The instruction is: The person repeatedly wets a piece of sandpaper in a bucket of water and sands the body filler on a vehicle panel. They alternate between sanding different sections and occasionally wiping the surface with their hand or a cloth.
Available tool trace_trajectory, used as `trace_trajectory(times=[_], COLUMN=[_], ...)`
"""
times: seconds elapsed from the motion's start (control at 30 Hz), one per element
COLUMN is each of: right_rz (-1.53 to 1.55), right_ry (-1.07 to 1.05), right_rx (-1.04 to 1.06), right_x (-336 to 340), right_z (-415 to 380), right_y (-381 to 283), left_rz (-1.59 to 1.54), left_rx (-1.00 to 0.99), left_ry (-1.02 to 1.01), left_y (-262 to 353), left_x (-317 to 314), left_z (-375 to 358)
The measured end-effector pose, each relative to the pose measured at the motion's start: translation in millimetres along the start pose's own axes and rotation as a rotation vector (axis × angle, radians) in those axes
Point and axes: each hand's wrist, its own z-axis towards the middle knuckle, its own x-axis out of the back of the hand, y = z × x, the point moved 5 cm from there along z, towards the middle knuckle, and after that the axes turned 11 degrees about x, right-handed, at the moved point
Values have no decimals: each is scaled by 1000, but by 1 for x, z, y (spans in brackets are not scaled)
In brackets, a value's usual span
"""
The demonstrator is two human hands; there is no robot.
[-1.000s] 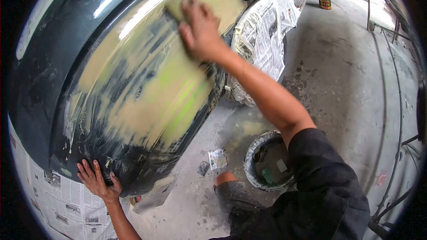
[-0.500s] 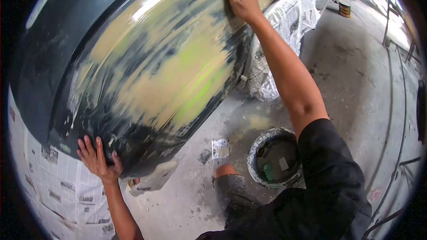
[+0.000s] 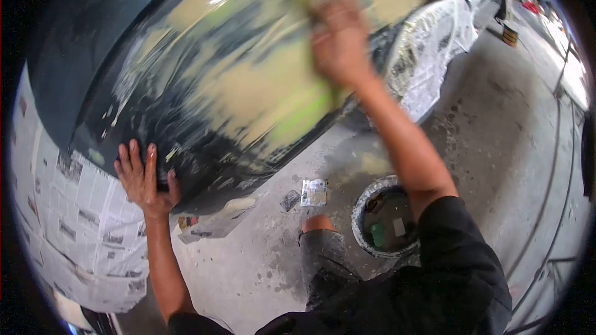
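A dark car body panel [image 3: 198, 118], wet and shiny, carries smeared patches of tan filler [image 3: 239, 96] with bright green streaks. My left hand [image 3: 146, 177] lies flat with fingers spread on its lower left edge, beside newspaper masking. Over the filler, towards the upper right, my right hand [image 3: 341, 40] is blurred by motion. Its fingers grip what looks like a long sanding block [image 3: 330, 90], pressed against the panel; most of it is hidden under the palm.
A round bucket [image 3: 366, 245] of dark water, holding a green item, stands on the concrete floor below my right arm. Newspaper [image 3: 87, 217] masks the left side; plastic-covered paper [image 3: 422, 56] hangs at right. A can [image 3: 510, 33] stands farther back.
My right hand has swept down and slightly inward across the filler from the panel's upper right edge. My left hand stays on the lower left edge. The camera view has shifted.
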Motion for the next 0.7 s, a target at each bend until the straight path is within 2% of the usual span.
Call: trace_trajectory(times=[0.03, 0.07, 0.13, 0.17, 0.2, 0.23, 0.27, 0.3, 0.33, 0.37, 0.43, 0.5, 0.6, 0.67, 0.7], right_rz=[-14, -8, -233, -218, 18, 163, 167, 155, 175, 174, 199, 310, 135, -275, -117], right_ry=[183, 255, 227, 243, 275, 157, -69, -106, -274, -274, -220, -210, -8, 189, 193], right_rx=[-43, -113, -99, -109, -113, 5, 58, 94, 202, 191, 361, 305, 86, -70, -114], right_x=[5, 14, 18, 10, 4, 1, -31, -40, -51, -51, -46, -36, -11, 2, -1], right_z=[-6, -4, -1, -2, 7, 17, 7, 0, -9, -9, -6, -1, 10, 10, 11], right_y=[42, 74, 74, 58, 20, -36, -83, -144, -198, -201, -210, -162, -35, -11, -23], left_rz=[-17, -16, -4, 8, -1, -12, -6, -17, -31, -13, -20, -17, -18, -12, -10], left_rx=[-20, 2, 18, 28, 8, -14, -8, 6, 13, 5, 9, 23, 10, 14, 16], left_ry=[21, 18, -1, -1, -12, -25, -27, -23, -22, -39, -51, -65, -57, -58, -63], left_y=[0, 1, 2, 1, 1, 1, 0, -2, -4, -5, -5, -7, -6, -6, -6], left_x=[0, 1, 3, 3, 2, 1, -1, -2, -2, -2, -2, -1, -3, -3, -2], left_z=[1, 1, 2, 2, 1, 1, 0, -1, -3, -3, -2, -4, -2, -3, -5])
